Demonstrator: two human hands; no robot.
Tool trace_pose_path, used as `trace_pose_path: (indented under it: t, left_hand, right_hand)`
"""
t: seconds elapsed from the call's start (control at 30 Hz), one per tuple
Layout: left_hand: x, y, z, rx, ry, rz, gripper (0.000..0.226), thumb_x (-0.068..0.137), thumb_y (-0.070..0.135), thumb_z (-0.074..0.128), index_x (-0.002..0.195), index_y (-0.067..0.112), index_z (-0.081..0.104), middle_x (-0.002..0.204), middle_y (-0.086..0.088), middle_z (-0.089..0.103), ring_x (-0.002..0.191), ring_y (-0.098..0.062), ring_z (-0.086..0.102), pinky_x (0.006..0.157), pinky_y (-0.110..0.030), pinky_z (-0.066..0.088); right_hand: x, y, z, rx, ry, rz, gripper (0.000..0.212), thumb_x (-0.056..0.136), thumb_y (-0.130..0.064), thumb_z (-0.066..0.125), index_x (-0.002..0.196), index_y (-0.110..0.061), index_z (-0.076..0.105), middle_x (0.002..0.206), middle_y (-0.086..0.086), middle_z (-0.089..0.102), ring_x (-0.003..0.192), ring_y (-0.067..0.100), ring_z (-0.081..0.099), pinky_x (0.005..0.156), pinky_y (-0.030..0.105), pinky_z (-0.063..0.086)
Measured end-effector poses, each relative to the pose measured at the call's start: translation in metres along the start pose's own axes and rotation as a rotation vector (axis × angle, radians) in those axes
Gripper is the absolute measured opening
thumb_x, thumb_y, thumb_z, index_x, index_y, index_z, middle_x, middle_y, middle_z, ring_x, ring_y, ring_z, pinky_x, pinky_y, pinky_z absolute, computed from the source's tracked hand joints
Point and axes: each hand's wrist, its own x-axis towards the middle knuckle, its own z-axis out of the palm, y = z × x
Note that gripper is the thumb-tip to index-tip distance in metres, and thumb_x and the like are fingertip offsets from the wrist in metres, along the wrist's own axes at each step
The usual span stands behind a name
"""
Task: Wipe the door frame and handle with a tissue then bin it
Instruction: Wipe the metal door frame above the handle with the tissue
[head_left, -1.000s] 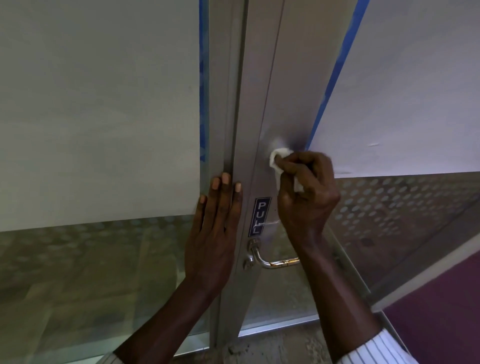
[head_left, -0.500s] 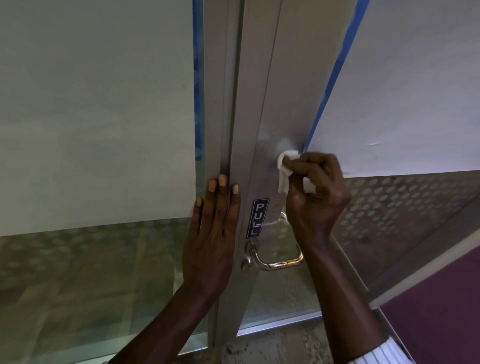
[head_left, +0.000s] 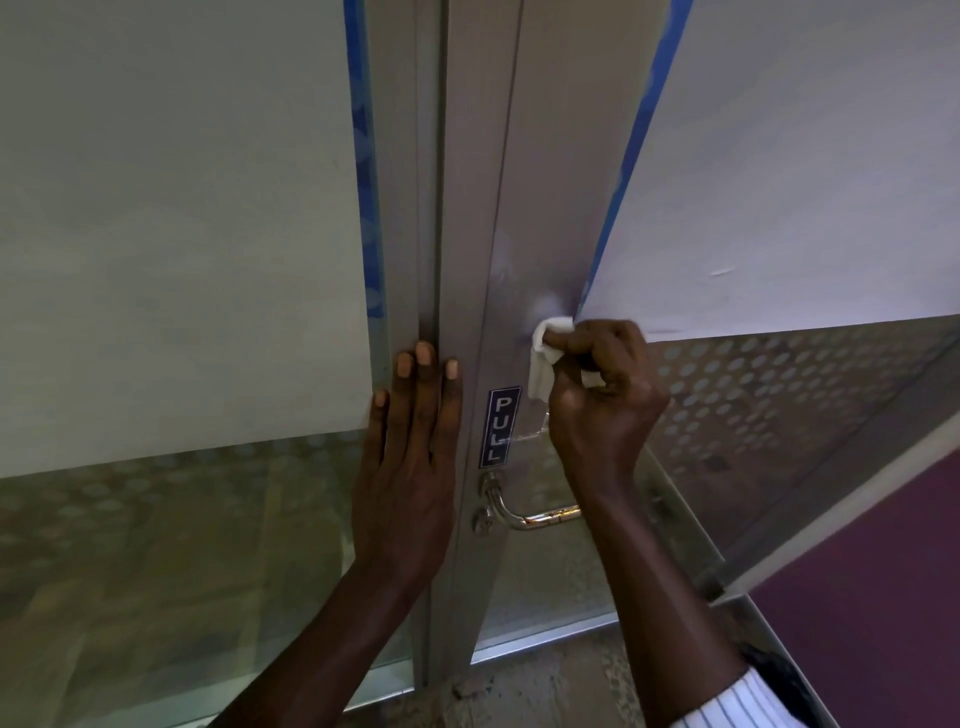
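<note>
A grey metal door frame runs up the middle of the view. My right hand is closed around a crumpled white tissue and presses it against the frame just above a blue PULL label. Below the label a chrome lever handle sticks out to the right, partly hidden by my right wrist. My left hand lies flat, fingers together, on the seam between the frame and the fixed panel to the left.
White sheets edged with blue tape cover the glass on both sides. Dotted frosted glass shows below the right sheet. A purple surface lies at the lower right, worn floor at the door's foot.
My right hand with the tissue shifted slightly rightward along the frame and stays near the sheet's lower corner. My left hand keeps its place on the seam.
</note>
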Motion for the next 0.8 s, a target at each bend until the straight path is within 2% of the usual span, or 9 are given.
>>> trace_pose_path:
  t: [0.13,0.2,0.37,0.47,0.53,0.6,0.67,0.73,0.8]
  left_hand:
    - [0.0,0.0,-0.002,-0.001,-0.007,0.004,0.127,0.079,-0.012,0.085,0.177,0.007,0.006,0.187,-0.014,-0.011,0.175,-0.031,-0.011,0.143,-0.046,-0.004]
    - [0.0,0.0,-0.004,0.004,-0.014,0.003,0.122,0.082,-0.011,0.084,0.177,0.006,0.01,0.187,-0.013,-0.013,0.175,-0.031,-0.013,0.143,-0.046,-0.004]
    - [0.001,0.004,-0.007,0.002,-0.028,-0.01,0.114,0.084,-0.012,0.079,0.176,0.005,0.013,0.185,-0.012,-0.017,0.174,-0.031,-0.017,0.143,-0.045,-0.005]
    - [0.001,0.005,-0.006,-0.003,-0.02,-0.018,0.11,0.087,-0.011,0.076,0.176,0.005,0.013,0.185,-0.012,-0.019,0.174,-0.03,-0.018,0.143,-0.045,-0.005]
    - [0.0,0.005,-0.006,0.002,-0.027,-0.014,0.109,0.088,-0.011,0.073,0.176,0.005,0.012,0.185,-0.012,-0.019,0.174,-0.03,-0.017,0.143,-0.045,-0.005]
    - [0.0,0.004,-0.007,0.002,-0.016,-0.002,0.106,0.086,-0.014,0.065,0.176,0.005,0.012,0.185,-0.013,-0.019,0.174,-0.03,-0.017,0.143,-0.045,-0.005]
    - [0.0,0.004,-0.008,0.002,-0.016,0.008,0.107,0.083,-0.016,0.062,0.176,0.005,0.012,0.185,-0.012,-0.02,0.174,-0.03,-0.017,0.143,-0.045,-0.005]
    - [0.001,0.003,-0.008,0.009,-0.021,0.005,0.11,0.082,-0.017,0.067,0.175,0.005,0.012,0.185,-0.012,-0.02,0.174,-0.03,-0.018,0.143,-0.045,-0.005]
    - [0.001,0.003,-0.009,0.008,-0.027,0.005,0.109,0.083,-0.016,0.069,0.175,0.005,0.014,0.185,-0.012,-0.02,0.174,-0.029,-0.019,0.143,-0.045,-0.005]
  right_hand:
    - [-0.045,0.013,-0.001,-0.07,-0.092,0.172,0.036,0.074,0.024,0.074,0.081,-0.011,0.081,0.084,0.004,0.068,0.073,0.014,0.063,0.066,0.005,0.042]
    - [-0.043,0.009,-0.002,-0.062,-0.099,0.215,0.04,0.073,0.025,0.073,0.082,-0.013,0.082,0.085,0.006,0.071,0.073,0.016,0.066,0.067,0.004,0.043]
    - [0.02,-0.021,0.002,-0.006,0.034,0.019,0.028,0.081,0.014,0.074,0.087,-0.012,0.081,0.088,0.008,0.071,0.076,0.015,0.066,0.065,0.015,0.049]
    - [0.032,-0.029,0.005,-0.021,0.024,-0.119,0.022,0.084,0.013,0.072,0.087,-0.007,0.081,0.089,0.008,0.069,0.08,0.009,0.065,0.067,0.013,0.049]
    - [0.011,-0.022,0.005,-0.054,-0.035,-0.121,0.025,0.08,0.017,0.071,0.085,-0.006,0.082,0.089,0.009,0.069,0.08,0.017,0.066,0.065,0.022,0.052]
    - [-0.021,-0.011,0.004,-0.083,-0.113,-0.044,0.031,0.076,0.023,0.072,0.084,-0.005,0.082,0.087,0.009,0.069,0.076,0.025,0.067,0.059,0.04,0.055]
    - [-0.04,-0.001,0.002,-0.091,-0.133,0.042,0.035,0.076,0.025,0.072,0.084,-0.007,0.084,0.085,0.008,0.07,0.072,0.025,0.067,0.057,0.045,0.055]
    - [-0.034,0.004,-0.001,-0.069,-0.116,0.068,0.033,0.079,0.022,0.074,0.086,-0.009,0.084,0.087,0.006,0.071,0.073,0.023,0.069,0.057,0.043,0.057]
    - [-0.009,0.001,-0.003,-0.039,-0.055,0.021,0.028,0.082,0.016,0.072,0.089,-0.009,0.084,0.09,0.007,0.072,0.077,0.023,0.07,0.062,0.028,0.057]
